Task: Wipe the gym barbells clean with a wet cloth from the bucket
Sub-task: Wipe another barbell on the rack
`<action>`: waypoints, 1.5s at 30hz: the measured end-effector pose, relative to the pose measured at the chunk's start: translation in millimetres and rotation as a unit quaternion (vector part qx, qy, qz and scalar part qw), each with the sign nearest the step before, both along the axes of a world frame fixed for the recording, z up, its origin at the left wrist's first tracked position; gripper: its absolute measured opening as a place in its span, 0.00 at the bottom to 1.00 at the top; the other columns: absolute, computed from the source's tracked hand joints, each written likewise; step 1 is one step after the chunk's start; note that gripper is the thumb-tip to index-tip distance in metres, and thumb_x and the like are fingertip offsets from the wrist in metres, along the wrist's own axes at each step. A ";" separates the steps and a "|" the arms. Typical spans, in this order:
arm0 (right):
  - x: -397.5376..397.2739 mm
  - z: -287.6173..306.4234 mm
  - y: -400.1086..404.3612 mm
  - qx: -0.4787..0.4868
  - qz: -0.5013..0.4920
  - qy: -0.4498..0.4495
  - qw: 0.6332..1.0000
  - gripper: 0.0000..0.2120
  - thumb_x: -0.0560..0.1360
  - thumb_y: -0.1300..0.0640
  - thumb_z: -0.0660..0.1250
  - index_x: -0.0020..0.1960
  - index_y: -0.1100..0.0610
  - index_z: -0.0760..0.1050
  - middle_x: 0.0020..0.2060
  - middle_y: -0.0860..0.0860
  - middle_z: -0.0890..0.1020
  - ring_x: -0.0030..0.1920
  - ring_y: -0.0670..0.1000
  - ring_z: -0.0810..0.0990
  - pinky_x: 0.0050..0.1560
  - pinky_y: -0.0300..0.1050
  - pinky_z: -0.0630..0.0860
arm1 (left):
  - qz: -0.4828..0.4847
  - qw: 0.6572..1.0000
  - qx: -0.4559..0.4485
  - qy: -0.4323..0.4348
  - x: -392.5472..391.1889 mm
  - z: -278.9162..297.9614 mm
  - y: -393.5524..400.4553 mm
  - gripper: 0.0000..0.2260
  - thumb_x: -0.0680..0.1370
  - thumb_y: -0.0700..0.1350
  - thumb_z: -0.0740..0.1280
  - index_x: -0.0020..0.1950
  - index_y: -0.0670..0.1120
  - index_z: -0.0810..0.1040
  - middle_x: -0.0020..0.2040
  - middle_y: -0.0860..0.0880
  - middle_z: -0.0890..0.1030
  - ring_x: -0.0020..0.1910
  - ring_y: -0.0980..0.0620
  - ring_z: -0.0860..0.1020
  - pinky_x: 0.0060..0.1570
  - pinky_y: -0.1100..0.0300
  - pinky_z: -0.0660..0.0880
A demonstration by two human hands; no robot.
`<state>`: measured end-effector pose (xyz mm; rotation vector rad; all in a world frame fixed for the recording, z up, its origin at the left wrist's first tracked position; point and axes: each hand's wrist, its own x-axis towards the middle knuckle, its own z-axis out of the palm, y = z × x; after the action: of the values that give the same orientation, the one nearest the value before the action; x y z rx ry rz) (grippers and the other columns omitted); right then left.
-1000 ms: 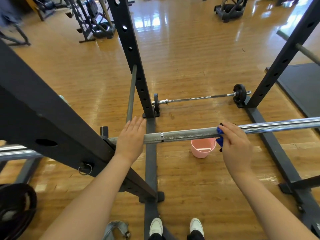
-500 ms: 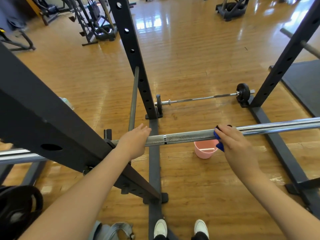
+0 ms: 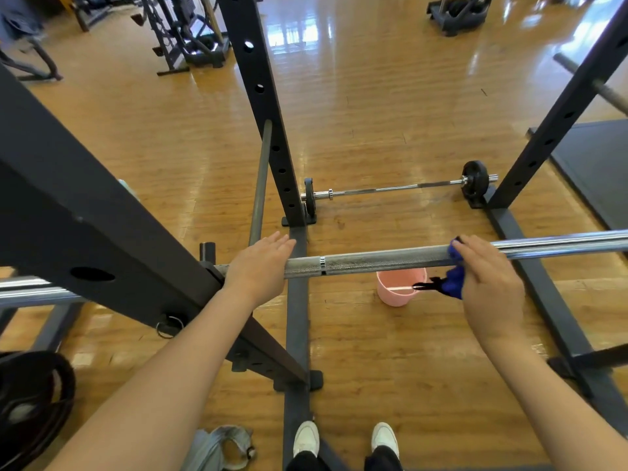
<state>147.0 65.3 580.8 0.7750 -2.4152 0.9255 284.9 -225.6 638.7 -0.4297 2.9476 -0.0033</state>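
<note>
Two hands on one bar [image 3: 373, 260], racked across the frame at waist height, running left to right through the shot. Wiping under way: right hand [image 3: 489, 283] clamping a blue cloth [image 3: 453, 283] round the shaft just where the rough knurling gives way to smooth chrome, fingers curled over the top, a dark tail of cloth dangling below. Left hand [image 3: 261, 266] lying flat and relaxed on the knurled part near the rack's slanted post [image 3: 102, 232], fingers straight, gripping nothing, seemingly steadying the bar against rolling.

Sitting on the floor directly beneath the bar, between the hands and nearer the right one: a pink bucket [image 3: 401, 287], water level not discernible. Lying farther off on the wooden floor, between the two far uprights: a second barbell [image 3: 394, 189] with small black plates, looking untouched as yet. Resting at lower left: a large black plate [image 3: 34, 396]; by the white shoes [image 3: 306, 438], a crumpled grey bag [image 3: 221, 447].

Judging by the cloth's spot, working the middle stretch of this bar, with much of the task likely remaining: the knurling toward the left hand, the chrome running out right, then the floor barbell. Next move probably calling for sliding the wrapped cloth along the shaft with firm pressure, twisting to reach the underside, keeping the left palm down to stop the bar spinning, and dipping again in the bucket once the cloth dries.
</note>
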 end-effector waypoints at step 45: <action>44.1 -20.3 -73.3 -0.041 0.099 0.106 0.989 0.17 0.68 0.75 0.72 0.56 0.68 0.79 0.55 0.61 0.81 0.58 0.58 0.76 0.63 0.52 0.71 | 0.013 1.000 -0.008 0.012 -1.0 -1.6 0.1 0.20 0.77 0.40 0.63 0.68 0.47 0.69 0.66 0.50 0.73 0.64 0.51 0.72 0.54 0.54 0.73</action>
<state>191.1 -8.0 560.5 1.0418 -2.1330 0.9569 283.8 -225.5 637.1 -0.4732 2.9679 -0.0191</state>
